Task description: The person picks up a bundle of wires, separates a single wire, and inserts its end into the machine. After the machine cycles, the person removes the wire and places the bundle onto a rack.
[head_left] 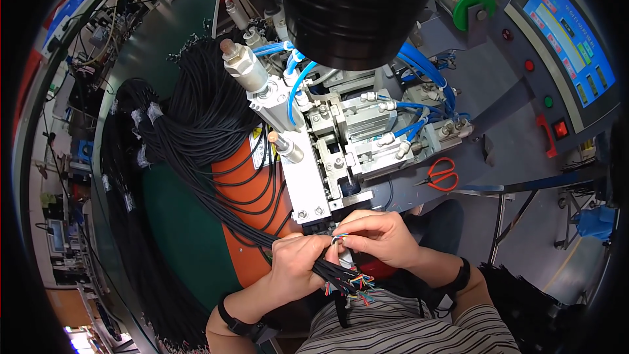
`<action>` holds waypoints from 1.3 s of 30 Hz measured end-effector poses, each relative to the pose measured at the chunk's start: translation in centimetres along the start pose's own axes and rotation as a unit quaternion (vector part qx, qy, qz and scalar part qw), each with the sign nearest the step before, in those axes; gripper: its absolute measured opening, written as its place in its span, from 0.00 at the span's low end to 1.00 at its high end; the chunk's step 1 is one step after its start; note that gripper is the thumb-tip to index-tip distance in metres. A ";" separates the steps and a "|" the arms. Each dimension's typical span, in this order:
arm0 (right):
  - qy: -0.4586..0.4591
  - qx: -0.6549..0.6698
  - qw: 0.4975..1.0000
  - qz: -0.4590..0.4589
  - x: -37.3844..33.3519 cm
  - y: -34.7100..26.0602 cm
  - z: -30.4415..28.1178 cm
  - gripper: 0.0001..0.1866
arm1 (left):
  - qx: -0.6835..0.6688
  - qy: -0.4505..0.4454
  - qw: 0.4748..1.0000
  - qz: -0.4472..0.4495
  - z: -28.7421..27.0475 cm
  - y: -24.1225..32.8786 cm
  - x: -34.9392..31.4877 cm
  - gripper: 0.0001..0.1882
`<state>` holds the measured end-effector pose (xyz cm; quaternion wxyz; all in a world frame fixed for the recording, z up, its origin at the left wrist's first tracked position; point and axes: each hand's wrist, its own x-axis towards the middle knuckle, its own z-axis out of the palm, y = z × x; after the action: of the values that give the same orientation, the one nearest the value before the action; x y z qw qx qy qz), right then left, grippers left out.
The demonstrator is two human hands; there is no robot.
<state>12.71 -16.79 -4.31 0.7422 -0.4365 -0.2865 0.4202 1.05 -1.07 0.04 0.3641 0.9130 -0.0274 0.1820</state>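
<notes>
A bundle of black cables [249,223] runs from the left into my left hand [298,262], whose fingers are closed round it. Below that hand the cable ends fan out, with thin coloured wires [357,282] showing at their tips. My right hand [380,239] pinches the small coloured wires [339,238] of one cable, thumb against forefinger, right beside the left fingertips. Both hands are just in front of the near end of a metal machine [304,177] with cylinders and blue air hoses [413,118].
A big pile of black cables [203,98] covers the left bench and an orange board [246,190]. Red-handled scissors [442,174] lie right of the machine. A black tube [350,13] hangs overhead. A control panel with a screen [570,39] stands at the right.
</notes>
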 end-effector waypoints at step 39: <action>-0.027 -0.632 0.760 -0.150 0.7 -1.5 -0.2 0.06 | 0.196 -0.108 0.974 0.030 -0.7 0.4 -0.6 0.28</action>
<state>13.71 -16.63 -3.05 0.3435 -0.7465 -0.5686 0.0382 0.20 -0.92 0.61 0.1670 0.9797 -0.0572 0.0951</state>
